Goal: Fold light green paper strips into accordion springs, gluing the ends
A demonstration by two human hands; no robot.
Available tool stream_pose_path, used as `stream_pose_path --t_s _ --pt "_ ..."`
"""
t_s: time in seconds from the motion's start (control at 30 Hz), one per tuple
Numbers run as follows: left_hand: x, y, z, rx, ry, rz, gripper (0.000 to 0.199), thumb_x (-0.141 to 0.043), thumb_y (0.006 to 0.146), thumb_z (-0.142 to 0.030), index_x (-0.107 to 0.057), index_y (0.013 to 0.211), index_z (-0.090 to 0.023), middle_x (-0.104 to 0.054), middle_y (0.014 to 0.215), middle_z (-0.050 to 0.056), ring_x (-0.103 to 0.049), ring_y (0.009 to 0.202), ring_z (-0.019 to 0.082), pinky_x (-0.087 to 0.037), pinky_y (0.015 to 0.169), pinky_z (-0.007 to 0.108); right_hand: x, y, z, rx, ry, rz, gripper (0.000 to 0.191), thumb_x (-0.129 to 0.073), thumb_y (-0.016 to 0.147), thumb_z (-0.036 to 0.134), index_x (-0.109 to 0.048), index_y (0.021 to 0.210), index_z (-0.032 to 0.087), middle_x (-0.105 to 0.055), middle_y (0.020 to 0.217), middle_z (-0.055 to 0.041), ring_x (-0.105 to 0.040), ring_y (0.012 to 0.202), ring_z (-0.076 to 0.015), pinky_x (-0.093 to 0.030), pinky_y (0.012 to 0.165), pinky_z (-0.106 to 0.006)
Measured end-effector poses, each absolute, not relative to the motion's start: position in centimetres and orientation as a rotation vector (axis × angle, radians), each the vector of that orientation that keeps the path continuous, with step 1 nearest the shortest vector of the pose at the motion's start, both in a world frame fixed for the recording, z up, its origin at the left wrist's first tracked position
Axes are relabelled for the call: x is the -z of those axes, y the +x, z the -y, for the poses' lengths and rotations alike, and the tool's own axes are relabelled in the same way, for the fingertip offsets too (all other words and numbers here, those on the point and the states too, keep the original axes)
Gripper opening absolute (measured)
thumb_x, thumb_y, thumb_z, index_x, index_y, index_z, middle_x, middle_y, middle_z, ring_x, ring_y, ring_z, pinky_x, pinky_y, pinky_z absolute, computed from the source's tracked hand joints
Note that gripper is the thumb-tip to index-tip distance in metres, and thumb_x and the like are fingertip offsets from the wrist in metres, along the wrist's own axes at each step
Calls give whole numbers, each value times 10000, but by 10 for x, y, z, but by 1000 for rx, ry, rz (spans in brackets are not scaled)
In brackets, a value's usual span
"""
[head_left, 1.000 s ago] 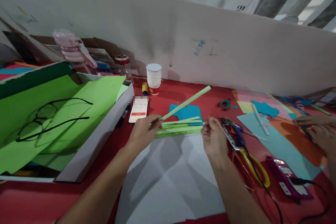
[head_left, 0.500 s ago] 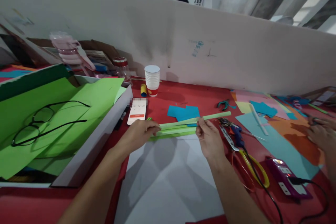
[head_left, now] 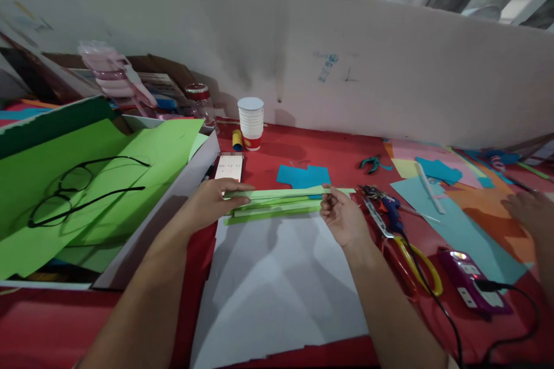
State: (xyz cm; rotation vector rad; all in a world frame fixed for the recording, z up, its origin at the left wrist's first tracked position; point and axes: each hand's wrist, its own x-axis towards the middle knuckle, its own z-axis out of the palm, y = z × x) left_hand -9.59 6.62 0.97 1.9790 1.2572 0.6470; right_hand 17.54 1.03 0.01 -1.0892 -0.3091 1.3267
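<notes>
Pinched between the thumb and fingers of my left hand (head_left: 216,203) is the left end of a folded light green paper strip (head_left: 285,192). My right hand (head_left: 344,216) grips the same strip near its right end, with a short tip sticking out past the fingers. Just under it, several more green paper strips (head_left: 277,213) lie side by side across the far edge of a large white sheet (head_left: 281,277). Blue paper pieces (head_left: 303,176) rest just beyond the strips. A phone (head_left: 229,167) showing a timer is partly covered by my left hand.
On the left, a box (head_left: 151,207) holds green paper with glasses (head_left: 80,187) on top. Stacked paper cups (head_left: 251,121) stand at the back wall. To the right lie a glue gun (head_left: 392,213), yellow-handled scissors (head_left: 418,265), a purple power socket (head_left: 474,282) and another person's hand (head_left: 526,210).
The held strip and my left hand have shifted left, leaving less of the strip beyond my right hand. The camera view has tilted a little. The other person's hand at right has moved.
</notes>
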Motion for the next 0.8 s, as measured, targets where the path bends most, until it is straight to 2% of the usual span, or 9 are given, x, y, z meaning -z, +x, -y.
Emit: stream_pose_path --t_s 0.13,0.23,0.37,0.43,0.5,0.63,0.8 --pt "-6 -103 -70 -512 2039 -1301 358 -607 721 -433 -706 999 -228 -713 1020 54 -632 914 244 -465 799 322 7 172 -12 -1299 -1188 351 153 -689 622 204 -597 740 173 -562 584 38 -459 439 -55 -300 368 -172" --pt "-7 -102 -70 -405 2142 -1367 319 -593 721 -386 -712 965 -219 -723 943 64 -638 808 249 -466 737 341 10 174 -13 -1203 -1214 248 196 -663 550 119 -500 638 184 -455 501 85 -404 402 -43 -246 355 -163" --pt "-9 -92 -66 -420 2205 -1395 260 -564 737 -313 -718 929 -228 -727 863 49 -640 758 235 -456 738 330 5 179 -12 -959 -1154 170 275 -575 512 84 -486 737 215 -415 495 114 -361 400 -37 -223 368 -155" --pt "-7 -80 -62 -483 2250 -1417 206 -544 744 -262 -727 832 -225 -724 852 47 -638 773 231 -453 740 319 1 180 -10 -864 -1103 191 310 -559 492 77 -496 760 219 -421 505 112 -355 407 -40 -219 376 -162" --pt "-2 -65 -54 -515 2336 -1308 209 -514 785 -264 -719 798 -229 -715 851 39 -626 819 221 -452 773 319 -2 179 -9 -848 -1077 243 296 -556 485 82 -503 744 214 -416 508 108 -350 414 -42 -218 385 -173" --pt "12 -34 -36 -592 2604 -1221 220 -550 783 -234 -699 943 -205 -659 902 80 -562 895 252 -429 847 397 -4 174 -8 -904 -1158 386 231 -564 518 121 -537 730 211 -425 508 97 -352 427 -55 -229 409 -193" --pt "16 -20 -25 -538 2692 -1254 175 -507 777 -116 -662 855 -145 -637 871 103 -539 861 253 -435 805 403 5 167 -3 -1057 -1478 1054 66 -577 646 198 -635 675 211 -555 568 50 -457 508 -95 -316 473 -214"
